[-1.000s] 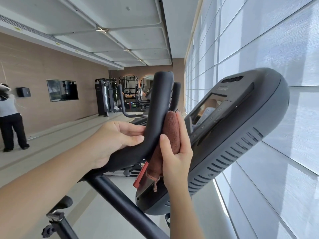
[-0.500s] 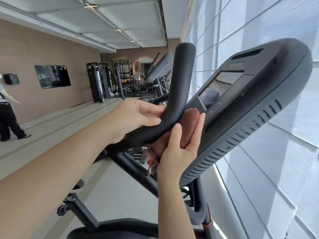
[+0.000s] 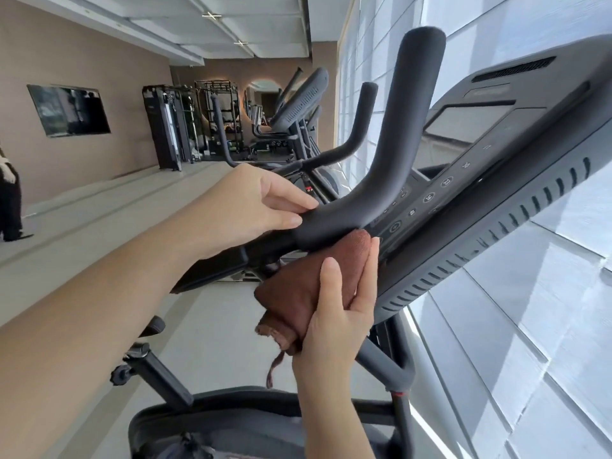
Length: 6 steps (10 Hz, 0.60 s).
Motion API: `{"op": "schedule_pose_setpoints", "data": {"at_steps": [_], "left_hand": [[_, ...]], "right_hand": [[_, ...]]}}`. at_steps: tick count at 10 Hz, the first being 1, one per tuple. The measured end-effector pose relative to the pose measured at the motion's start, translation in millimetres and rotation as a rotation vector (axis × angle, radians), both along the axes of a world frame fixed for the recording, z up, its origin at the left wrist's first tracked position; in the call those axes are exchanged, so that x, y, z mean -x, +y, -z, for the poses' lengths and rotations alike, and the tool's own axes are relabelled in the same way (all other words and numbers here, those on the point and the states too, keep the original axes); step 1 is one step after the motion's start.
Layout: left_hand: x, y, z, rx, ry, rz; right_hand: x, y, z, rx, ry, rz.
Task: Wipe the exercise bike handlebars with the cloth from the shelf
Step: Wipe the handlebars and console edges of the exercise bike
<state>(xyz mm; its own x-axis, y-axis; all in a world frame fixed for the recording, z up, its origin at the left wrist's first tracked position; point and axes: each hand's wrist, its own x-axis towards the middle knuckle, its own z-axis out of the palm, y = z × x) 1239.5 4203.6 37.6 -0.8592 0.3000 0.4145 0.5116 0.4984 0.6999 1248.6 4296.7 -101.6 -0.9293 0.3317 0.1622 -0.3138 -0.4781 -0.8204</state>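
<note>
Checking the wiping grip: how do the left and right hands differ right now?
The left hand rests bare on the black handlebar, near its bend; the right hand holds the brown cloth. The left sits on top, the right below, pressing cloth against the underside. Both are at the same handlebar.

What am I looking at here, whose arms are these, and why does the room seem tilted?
No robot here: a person wears a camera on the head, so you see their own arms; the view looks tilted, probably because the head leans. The left hand steadies the padded black handlebar of an exercise bike. The right hand holds a folded brown cloth with its top corner against the handlebar's underside. The grey slab at right is the bike's console. More gym machines stand behind.
</note>
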Motion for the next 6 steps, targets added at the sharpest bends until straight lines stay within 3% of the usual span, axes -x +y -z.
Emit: {"op": "schedule_pose_setpoints", "data": {"at_steps": [1, 3, 4, 5, 6], "left_hand": [[-0.2, -17.0, 3.1, 0.021, 0.014, 0.036], [-6.4, -66.6, 11.6, 0.152, 0.045, 0.046], [-7.7, -89.6, 18.3, 0.264, 0.096, -0.023], [-9.9, -110.2, 24.8, 0.25, 0.085, 0.007], [-10.6, -123.4, 32.4, 0.225, 0.087, 0.093]], "right_hand": [[-27.1, 17.0, -19.9, -0.254, 0.179, 0.32], [-36.4, 37.8, -52.0, -0.435, 0.207, 0.572], [-37.1, 36.8, -70.9, -0.721, 0.271, 0.681], [-35.0, 22.7, -79.7, -0.98, 0.249, 0.796], [-37.5, 4.2, -77.6, -1.104, 0.17, 0.826]]}}
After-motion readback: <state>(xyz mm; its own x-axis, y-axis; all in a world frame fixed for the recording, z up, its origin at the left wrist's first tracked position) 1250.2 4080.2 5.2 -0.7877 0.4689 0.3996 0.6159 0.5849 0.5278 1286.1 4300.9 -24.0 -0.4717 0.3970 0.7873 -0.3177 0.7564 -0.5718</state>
